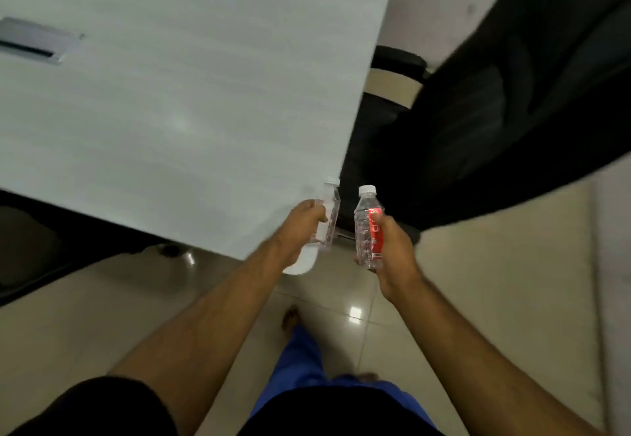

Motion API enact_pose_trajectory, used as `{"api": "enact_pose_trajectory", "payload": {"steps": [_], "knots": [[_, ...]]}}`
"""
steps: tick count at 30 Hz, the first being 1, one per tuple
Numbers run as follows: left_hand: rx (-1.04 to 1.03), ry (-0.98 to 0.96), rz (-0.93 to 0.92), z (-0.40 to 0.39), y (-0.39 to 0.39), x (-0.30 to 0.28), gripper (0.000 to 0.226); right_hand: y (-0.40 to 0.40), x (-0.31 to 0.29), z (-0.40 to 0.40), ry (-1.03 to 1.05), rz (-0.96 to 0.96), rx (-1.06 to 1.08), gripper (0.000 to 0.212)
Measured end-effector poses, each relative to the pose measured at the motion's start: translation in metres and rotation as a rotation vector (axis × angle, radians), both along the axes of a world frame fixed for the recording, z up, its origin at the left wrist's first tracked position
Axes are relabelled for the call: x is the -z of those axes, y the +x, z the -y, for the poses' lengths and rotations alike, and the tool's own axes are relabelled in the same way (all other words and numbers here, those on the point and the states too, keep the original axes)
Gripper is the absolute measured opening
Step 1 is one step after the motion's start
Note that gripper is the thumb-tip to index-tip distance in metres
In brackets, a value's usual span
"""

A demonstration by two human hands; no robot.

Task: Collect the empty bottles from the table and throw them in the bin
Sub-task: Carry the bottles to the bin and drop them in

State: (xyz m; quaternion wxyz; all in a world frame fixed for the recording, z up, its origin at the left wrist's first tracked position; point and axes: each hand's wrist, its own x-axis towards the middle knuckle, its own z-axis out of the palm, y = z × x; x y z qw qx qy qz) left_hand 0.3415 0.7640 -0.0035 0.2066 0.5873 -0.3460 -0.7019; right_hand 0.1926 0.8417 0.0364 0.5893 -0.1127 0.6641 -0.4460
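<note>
My left hand [300,227] grips a clear plastic bottle [328,220] with a white cap, held over the near right corner of the white table [170,111]. Just to its right, my right hand [392,247] holds a second clear bottle with a red label [367,227] and a white cap, upright, over the floor beside the table's edge. Both bottles look empty. The table top shows no other bottle. No bin is in view.
A black office chair [495,111] stands to the right of the table. A grey cable slot [34,42] is set into the table at the left. Beige tiled floor [478,282] lies below, with my bare feet and blue trousers at the bottom.
</note>
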Motion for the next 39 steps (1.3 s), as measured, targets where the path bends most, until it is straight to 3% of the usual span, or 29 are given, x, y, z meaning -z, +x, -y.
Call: {"api": "enact_pose_trajectory", "payload": {"steps": [4, 16, 20, 23, 27, 33, 39], "knots": [[0.116, 0.085, -0.175, -0.044, -0.078, -0.026, 0.028, -0.07, 0.005, -0.06, -0.03, 0.042, 0.195, 0.026], [0.606, -0.154, -0.136, -0.161, -0.325, -0.05, 0.017, -0.265, 0.002, -0.216, -0.091, 0.039, 0.676, 0.015], [0.723, -0.16, -0.115, -0.198, -0.423, -0.045, 0.026, -0.343, 0.002, -0.264, -0.138, -0.013, 0.83, 0.022], [0.813, -0.09, -0.14, -0.225, -0.497, -0.046, 0.016, -0.398, 0.004, -0.3, -0.12, -0.02, 1.003, 0.024], [1.052, -0.04, -0.125, -0.259, -0.612, -0.03, 0.016, -0.473, 0.019, -0.345, -0.125, -0.047, 1.242, 0.003], [1.507, 0.068, -0.042, -0.363, -0.783, -0.02, 0.023, -0.563, 0.033, -0.438, -0.031, -0.08, 1.655, 0.012], [1.946, 0.036, 0.058, -0.509, -0.881, -0.015, 0.026, -0.6, 0.049, -0.545, 0.047, -0.024, 2.014, 0.011]]}}
